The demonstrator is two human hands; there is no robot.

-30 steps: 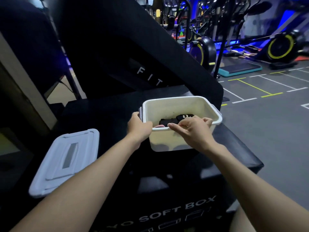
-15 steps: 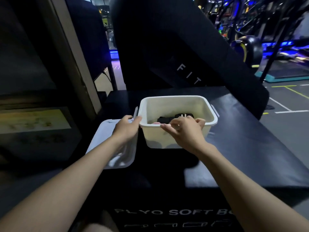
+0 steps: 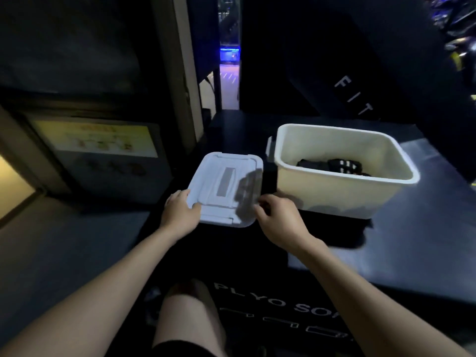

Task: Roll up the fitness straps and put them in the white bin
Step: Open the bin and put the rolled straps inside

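Note:
The white bin (image 3: 334,195) stands open on a black plyo soft box (image 3: 401,243), to the right of centre. Dark rolled fitness straps (image 3: 340,164) lie on its bottom. The bin's white lid (image 3: 224,184) lies flat to the left of the bin. My left hand (image 3: 180,211) grips the lid's near left corner, thumb on top. My right hand (image 3: 279,219) has its curled fingertips on the lid's near right edge, just in front of the bin's left corner. No strap is in either hand.
A tall black padded block marked FIT (image 3: 360,81) leans behind the bin. A wall with a yellow poster (image 3: 98,137) and a door frame (image 3: 177,73) stands at the left. My bare knee (image 3: 188,320) is below, against the soft box.
Both hands left the bin and moved left to the lid. The view swung left, so the bin now sits on the right.

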